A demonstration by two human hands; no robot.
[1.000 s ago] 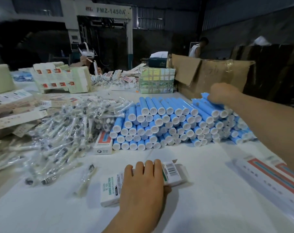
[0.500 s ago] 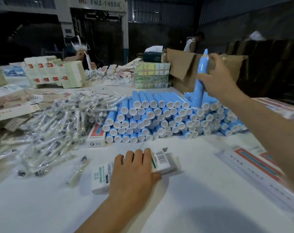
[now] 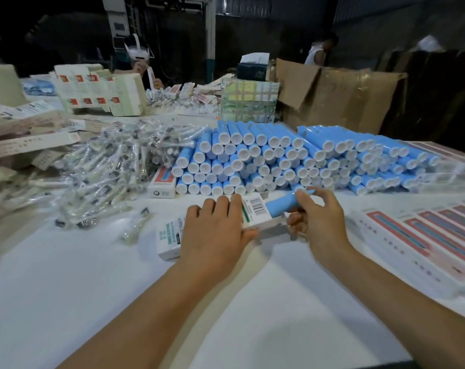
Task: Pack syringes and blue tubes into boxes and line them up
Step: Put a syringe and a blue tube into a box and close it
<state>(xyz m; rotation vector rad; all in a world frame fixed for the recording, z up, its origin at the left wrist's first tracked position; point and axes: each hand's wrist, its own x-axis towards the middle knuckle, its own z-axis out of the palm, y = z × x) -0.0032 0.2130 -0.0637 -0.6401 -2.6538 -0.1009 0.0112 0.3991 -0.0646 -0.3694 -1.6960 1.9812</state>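
White worktop [image 3: 66, 302] in a dim warehouse-like room, metal wall panels at the back. Left to right: flat cartons [image 3: 26, 139] at the far left edge, a stack of unfolded cartons [image 3: 98, 94] behind, then a loose pile of wrapped syringes [image 3: 106, 166]. One small box [image 3: 162, 182] stands against the tube stack [image 3: 292, 161], blue bodies with white caps facing the camera. Brown cardboard box [image 3: 332, 97] behind it. Printed flat sheets [image 3: 425, 235] at the right, cut off by the frame edge.

Left hand [image 3: 215, 233] lies flat on the box [image 3: 170, 238], fingers straight, pressing it to the worktop. Right hand [image 3: 316, 219] has its grip curled round one tube [image 3: 282, 206], whose left end sits at the box's open right end; how far in, cannot tell.

Box middle is hidden under the left hand. A person [image 3: 138, 57] in a white headset sits at the far side; a second person [image 3: 316, 51] stands behind the cardboard, mostly hidden.

Writing: green print on the box, blurred, unreadable; barcode [image 3: 256, 206] on its end. Sheet and carton text too small to read.
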